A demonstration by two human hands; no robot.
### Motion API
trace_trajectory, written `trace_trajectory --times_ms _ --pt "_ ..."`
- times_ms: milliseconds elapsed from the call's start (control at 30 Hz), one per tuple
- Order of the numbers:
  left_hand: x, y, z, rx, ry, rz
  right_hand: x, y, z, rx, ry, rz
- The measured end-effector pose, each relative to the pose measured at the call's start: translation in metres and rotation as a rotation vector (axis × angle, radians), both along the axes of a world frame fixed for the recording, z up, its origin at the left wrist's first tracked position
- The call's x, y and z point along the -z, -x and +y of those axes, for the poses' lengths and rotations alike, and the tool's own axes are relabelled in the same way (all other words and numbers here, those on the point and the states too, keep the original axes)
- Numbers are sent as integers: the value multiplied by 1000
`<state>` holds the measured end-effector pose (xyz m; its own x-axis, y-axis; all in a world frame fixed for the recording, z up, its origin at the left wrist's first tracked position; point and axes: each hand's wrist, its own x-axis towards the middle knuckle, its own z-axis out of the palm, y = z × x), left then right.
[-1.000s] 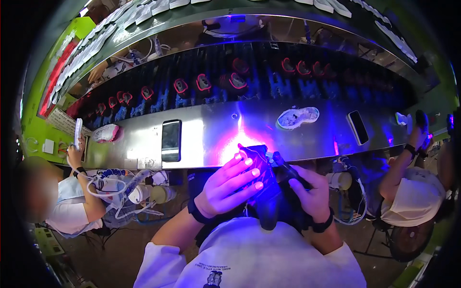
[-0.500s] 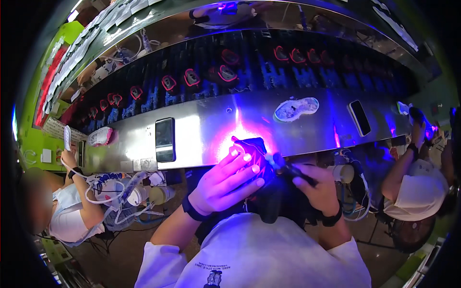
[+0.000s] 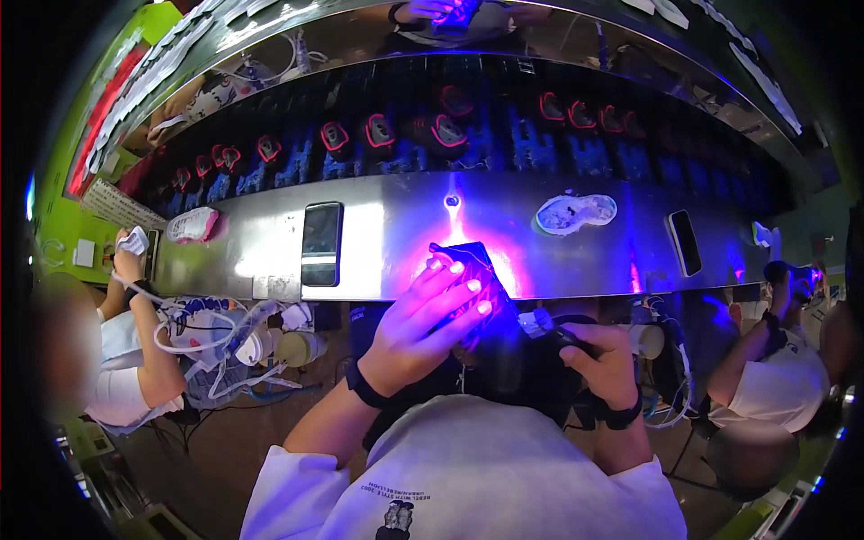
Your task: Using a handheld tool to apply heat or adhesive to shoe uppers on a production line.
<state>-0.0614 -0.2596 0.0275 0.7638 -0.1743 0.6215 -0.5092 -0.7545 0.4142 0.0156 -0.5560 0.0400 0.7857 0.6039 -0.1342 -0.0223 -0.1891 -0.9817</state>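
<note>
Violet light falls on a dark shoe upper (image 3: 474, 256) at the near edge of the steel bench. My left hand (image 3: 423, 328) grips its left side, fingers laid across the surface and glowing pink in the light. To the right, my right hand (image 3: 605, 360) is closed round the dark handle of a brush (image 3: 540, 324). The brush head points at the shoe upper; whether it touches cannot be made out. The shoe's lower part is dark and hard to see. Beyond it on the bench lies a pale shoe sole (image 3: 576, 214).
Phones lie left (image 3: 321, 243) and right (image 3: 684, 243) on the steel bench (image 3: 396, 202). Behind runs a dark conveyor (image 3: 306, 171) carrying several red-edged shoe pieces. Another white sole (image 3: 193, 225) lies far left. Co-workers sit left and right, near hoses (image 3: 216, 360) and tubs (image 3: 297, 347).
My right hand and the brush have moved slightly down and right, away from the shoe upper. The left hand keeps its grip. The whole view has shifted a little.
</note>
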Motion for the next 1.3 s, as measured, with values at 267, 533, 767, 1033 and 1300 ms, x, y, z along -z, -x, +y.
trace_trajectory --times_ms 267,533,767,1033,1300 --pt "9 11 -11 -124 105 120 11 18 1 40 68 152" --pt "8 16 -19 -174 169 195 19 29 3 190 -16 228" --pt "9 11 -22 -180 166 169 8 17 8 138 65 135" --pt "8 1 -23 -319 226 279 20 22 -3 103 48 239" --pt "2 -2 -24 -366 241 449 -10 7 7 110 272 -333"
